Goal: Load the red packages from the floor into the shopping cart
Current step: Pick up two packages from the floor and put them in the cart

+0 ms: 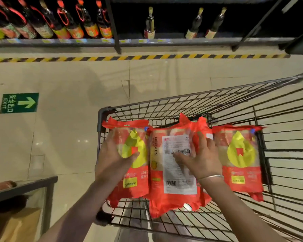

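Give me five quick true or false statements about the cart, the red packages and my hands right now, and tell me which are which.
1. Three red packages stand side by side in the cart. True.
2. The middle package shows its white label and barcode. True.
3. The left hand is on the floor arrow sign. False: it rests on the left package, and the sign lies apart on the floor.
4. The right hand wears a bracelet at the wrist. True.
5. The right package is being held by both hands. False: neither hand touches it; the right hand lies on the middle package.
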The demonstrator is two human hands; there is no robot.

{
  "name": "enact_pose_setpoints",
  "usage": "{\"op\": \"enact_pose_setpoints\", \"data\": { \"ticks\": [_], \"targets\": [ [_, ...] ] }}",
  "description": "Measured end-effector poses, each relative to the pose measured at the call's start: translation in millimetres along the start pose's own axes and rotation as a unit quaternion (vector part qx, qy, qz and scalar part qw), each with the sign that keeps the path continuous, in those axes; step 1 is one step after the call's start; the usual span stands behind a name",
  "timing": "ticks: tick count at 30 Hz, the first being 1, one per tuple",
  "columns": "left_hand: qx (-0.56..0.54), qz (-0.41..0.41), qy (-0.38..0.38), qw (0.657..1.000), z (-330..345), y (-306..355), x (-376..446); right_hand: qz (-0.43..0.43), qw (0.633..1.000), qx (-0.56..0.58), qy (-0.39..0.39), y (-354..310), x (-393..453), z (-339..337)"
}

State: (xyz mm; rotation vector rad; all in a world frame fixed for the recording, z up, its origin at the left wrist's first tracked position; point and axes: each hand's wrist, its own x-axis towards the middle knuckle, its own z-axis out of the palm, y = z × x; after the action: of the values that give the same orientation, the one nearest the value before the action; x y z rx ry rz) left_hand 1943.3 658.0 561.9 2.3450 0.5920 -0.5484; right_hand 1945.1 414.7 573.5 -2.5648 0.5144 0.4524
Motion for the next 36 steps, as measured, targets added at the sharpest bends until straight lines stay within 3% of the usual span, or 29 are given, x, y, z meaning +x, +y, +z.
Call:
{"op": "enact_pose_setpoints", "data": {
  "ticks": [5, 8, 16, 26, 33, 36],
  "targets": [
    [0.125, 0.184, 0.041, 0.974, -51, 74, -27, -0.083, 0.98, -0.075, 0.165, -10, -26, -60],
    [0.187, 0.302, 0.077, 0.932, -72, 125, -52, -0.096, 0.958, -0.09, 0.255, -13, -51, -109],
    [0.24, 0.532, 0.066, 0.809, -66, 263, -153, 0.014, 0.904, -0.144, 0.402, 48, -145, -229],
    [0.192, 0.757, 0.023, 0.624, 65, 367, -363, 0.217, 0.804, -0.182, 0.523, 227, -327, -312],
    [0.168, 0.834, -0.031, 0.525, 183, 377, -536, 0.317, 0.746, -0.179, 0.557, 363, -465, -321],
    [0.177, 0.871, -0.041, 0.457, 231, 371, -598, 0.372, 0.721, -0.18, 0.556, 406, -520, -313]
  ]
}}
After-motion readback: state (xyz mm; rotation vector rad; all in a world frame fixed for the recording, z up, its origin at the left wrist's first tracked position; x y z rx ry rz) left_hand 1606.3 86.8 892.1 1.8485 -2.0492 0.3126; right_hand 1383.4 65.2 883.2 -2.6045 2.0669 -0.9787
